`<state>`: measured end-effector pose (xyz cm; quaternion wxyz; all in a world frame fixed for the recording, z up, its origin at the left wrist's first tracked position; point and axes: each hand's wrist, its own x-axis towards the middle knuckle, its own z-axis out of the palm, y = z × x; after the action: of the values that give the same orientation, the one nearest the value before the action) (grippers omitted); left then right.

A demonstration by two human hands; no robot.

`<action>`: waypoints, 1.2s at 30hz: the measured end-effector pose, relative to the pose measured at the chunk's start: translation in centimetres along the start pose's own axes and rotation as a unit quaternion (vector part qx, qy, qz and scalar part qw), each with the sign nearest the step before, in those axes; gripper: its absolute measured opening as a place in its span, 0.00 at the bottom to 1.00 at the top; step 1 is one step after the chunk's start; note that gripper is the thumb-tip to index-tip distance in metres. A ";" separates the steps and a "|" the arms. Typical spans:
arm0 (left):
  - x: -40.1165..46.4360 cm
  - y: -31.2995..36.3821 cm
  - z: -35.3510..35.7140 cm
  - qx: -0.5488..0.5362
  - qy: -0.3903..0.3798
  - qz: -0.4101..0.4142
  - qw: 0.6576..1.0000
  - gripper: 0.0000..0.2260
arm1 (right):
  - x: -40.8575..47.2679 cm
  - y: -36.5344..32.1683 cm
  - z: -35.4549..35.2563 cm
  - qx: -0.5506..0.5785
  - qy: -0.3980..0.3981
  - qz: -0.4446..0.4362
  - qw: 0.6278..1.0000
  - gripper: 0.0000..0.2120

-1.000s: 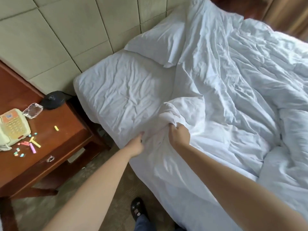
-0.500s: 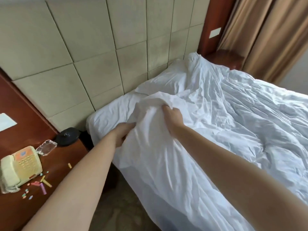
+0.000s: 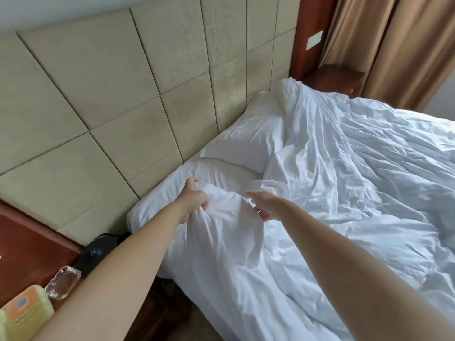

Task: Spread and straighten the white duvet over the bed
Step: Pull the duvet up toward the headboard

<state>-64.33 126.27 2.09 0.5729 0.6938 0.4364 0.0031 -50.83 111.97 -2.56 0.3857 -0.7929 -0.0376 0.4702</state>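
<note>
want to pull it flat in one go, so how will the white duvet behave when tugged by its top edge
Probably floppy: the duvet bunches and droops where the left hand grips it. Likely light, since the right hand lifts its edge too. Its creases suggest that one tug will not smooth it.

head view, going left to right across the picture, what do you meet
telephone → glass ashtray → left hand gripping the duvet → right hand at the duvet edge → curtain

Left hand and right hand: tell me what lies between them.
A bunched fold of the white duvet, gripped by the left hand and right hand, in the head view.
</note>
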 end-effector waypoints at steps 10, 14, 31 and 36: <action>4.8 -3.3 -3.9 -0.190 -0.186 -0.186 0.946 0.17 | 5.0 -0.6 6.7 0.181 -0.220 0.192 0.939 0.45; 4.9 -4.6 -4.9 -0.179 -0.217 -0.248 0.927 0.14 | 3.5 -1.6 9.6 0.081 -0.155 0.179 0.968 0.28; 7.3 -5.8 -4.6 -0.012 -0.338 -0.240 0.910 0.38 | -8.5 -2.4 9.6 0.147 -0.185 -0.058 0.970 0.17; 3.9 -2.9 -0.3 -0.042 -0.429 -0.160 0.888 0.23 | -10.2 0.2 6.9 0.109 -0.193 -0.044 0.974 0.13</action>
<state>-63.83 128.82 -2.04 0.7257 0.5233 0.2523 -0.3687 -61.90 111.52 2.82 0.4758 -0.6378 -0.0941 0.5983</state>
